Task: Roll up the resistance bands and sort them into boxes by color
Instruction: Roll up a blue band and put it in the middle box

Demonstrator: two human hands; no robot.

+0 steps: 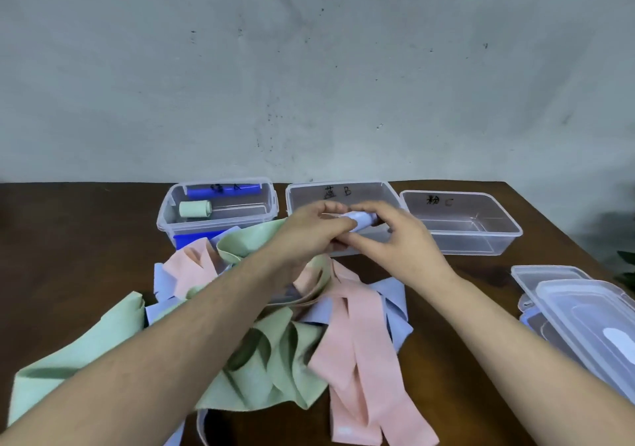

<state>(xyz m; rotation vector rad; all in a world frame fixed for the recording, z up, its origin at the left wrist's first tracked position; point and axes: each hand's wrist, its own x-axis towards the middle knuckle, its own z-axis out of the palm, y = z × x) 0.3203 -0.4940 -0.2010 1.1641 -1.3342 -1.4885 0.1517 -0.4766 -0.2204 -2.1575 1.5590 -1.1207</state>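
Pale blue rolled band (359, 221) held between both hands, above the near edge of the middle box (343, 205), at the far centre of the table (86, 256). Left hand (309, 229) curls round the roll's left end; right hand (402, 236) pinches its right end with thumb and fingertips.

Middle box clear plastic, marked with a character and "B". Left box (218, 208) holds a rolled green band (195, 209) and a dark blue roll (223, 191) along its far wall. Right box (460, 222) marked "C", nothing seen inside.

Near the person, a loose heap on the table: green bands (275, 359), pink bands (350, 359), pale blue bands (395, 308) tangled over one another. Clear lids (580, 311) stacked at the right edge. Grey wall (309, 67) behind.
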